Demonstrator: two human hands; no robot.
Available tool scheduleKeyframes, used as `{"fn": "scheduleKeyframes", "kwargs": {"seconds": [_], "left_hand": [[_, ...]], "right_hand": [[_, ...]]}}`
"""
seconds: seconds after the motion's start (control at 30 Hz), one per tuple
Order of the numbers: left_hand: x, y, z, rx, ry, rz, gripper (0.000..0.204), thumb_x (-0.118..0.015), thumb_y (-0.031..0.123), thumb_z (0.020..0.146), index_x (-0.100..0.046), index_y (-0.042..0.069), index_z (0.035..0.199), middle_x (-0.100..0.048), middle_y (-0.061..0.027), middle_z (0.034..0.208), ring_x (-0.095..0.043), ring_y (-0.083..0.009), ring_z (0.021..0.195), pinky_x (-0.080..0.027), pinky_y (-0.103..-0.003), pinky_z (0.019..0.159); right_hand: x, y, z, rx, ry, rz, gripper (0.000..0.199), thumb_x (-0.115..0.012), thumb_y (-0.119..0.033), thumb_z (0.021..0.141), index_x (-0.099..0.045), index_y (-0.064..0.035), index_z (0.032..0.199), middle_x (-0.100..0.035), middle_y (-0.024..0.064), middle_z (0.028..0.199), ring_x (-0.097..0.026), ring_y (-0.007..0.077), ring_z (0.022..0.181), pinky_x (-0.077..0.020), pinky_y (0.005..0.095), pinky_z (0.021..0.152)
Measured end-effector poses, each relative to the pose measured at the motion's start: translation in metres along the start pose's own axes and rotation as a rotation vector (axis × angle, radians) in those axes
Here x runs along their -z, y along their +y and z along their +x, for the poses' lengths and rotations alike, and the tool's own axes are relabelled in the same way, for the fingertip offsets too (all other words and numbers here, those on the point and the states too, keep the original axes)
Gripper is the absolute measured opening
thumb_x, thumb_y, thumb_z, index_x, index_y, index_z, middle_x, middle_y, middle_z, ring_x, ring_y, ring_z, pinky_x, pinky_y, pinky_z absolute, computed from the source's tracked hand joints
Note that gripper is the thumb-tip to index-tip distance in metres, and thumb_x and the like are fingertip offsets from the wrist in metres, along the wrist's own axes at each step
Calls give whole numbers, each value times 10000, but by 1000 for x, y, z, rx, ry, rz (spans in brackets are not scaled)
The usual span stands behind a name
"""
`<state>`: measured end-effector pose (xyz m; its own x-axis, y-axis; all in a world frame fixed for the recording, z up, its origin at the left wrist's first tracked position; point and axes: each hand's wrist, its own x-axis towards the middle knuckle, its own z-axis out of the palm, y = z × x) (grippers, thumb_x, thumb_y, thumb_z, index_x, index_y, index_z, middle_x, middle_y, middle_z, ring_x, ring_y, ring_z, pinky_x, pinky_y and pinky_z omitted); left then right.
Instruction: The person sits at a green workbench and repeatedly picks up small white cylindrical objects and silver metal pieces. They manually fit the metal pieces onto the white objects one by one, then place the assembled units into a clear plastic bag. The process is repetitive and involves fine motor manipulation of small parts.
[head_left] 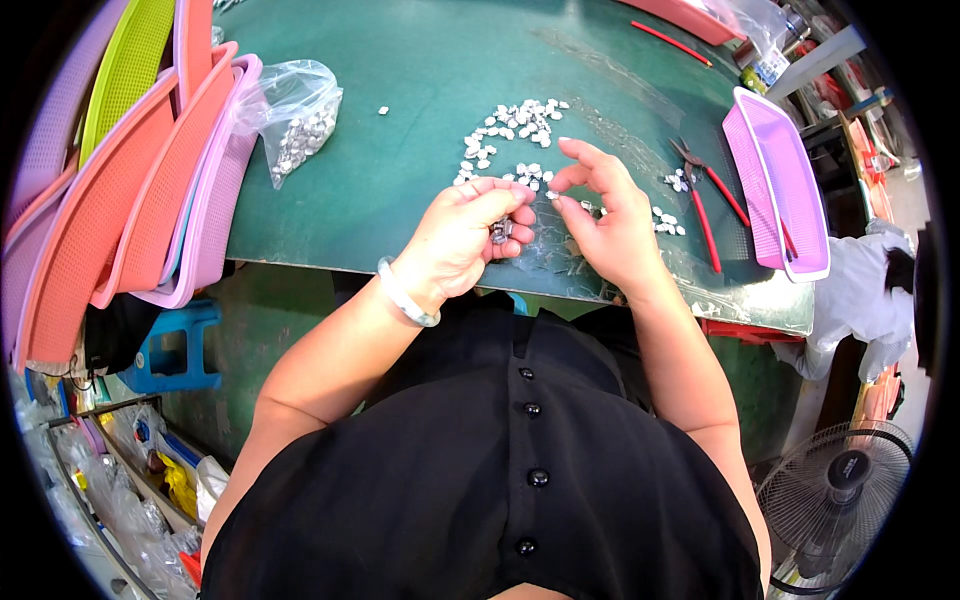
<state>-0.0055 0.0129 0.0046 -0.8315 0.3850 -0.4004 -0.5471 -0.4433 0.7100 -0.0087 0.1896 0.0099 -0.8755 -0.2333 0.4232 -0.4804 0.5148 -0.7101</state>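
Note:
My left hand (465,232), with a pale bangle (408,295) on its wrist, curls round several small shiny metal pieces (501,231). Thumb and forefinger of that hand meet at the tip. Close beside it, my right hand (612,220) pinches a small whitish piece (553,195) between thumb and finger, its other fingers raised. Just beyond both hands, many small silvery-white pieces (522,120) lie loosely grouped on the green tabletop (420,80). A few more pieces (666,222) lie to the right of my right hand.
Red-handled pliers (705,205) and a purple basket (775,190) are at the right. A clear bag of small pieces (305,130) lies left, beside stacked plastic baskets (150,190). A red pen (670,43) lies far right. A blue stool (178,345) and fan (845,490) stand below.

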Motion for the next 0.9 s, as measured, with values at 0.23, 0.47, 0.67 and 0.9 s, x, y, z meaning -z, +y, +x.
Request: {"fn": "scheduleKeyframes", "kwargs": {"seconds": [0.23, 0.47, 0.67, 0.9], "left_hand": [[-1, -1, 0, 16, -43, 66, 109, -559, 153, 844, -588, 50, 865, -576, -24, 720, -551, -105, 602, -428, -206, 517], [-5, 0, -2, 17, -17, 81, 76, -562, 129, 842, -577, 56, 823, -567, -32, 695, -529, -115, 575, -403, -212, 487], [-2, -1, -2, 6, -21, 78, 76, -569, 133, 838, -582, 59, 826, -563, -24, 684, -520, -108, 565, -394, -204, 481], [-3, -1, -2, 3, -27, 94, 78, -584, 137, 835, -586, 60, 820, -563, -17, 678, -517, -102, 561, -392, -202, 476]], "right_hand": [[2, -10, -1, 133, -16, 45, 542, -609, 67, 700, -463, -41, 1210, -626, 68, 882, -604, 156, 845, -461, 288, 782], [-3, -11, -3, 76, 14, 130, 518, -616, 53, 675, -499, -56, 1168, -621, 48, 862, -578, 226, 849, -446, 317, 770], [-4, -4, -5, -46, 22, 302, 483, -585, 48, 727, -468, -37, 1188, -612, 54, 842, -575, 147, 808, -443, 270, 763], [-1, -9, -5, -252, -39, 458, 435, -551, 33, 779, -440, -9, 1197, -596, 39, 828, -546, 89, 789, -427, 238, 766]]}}
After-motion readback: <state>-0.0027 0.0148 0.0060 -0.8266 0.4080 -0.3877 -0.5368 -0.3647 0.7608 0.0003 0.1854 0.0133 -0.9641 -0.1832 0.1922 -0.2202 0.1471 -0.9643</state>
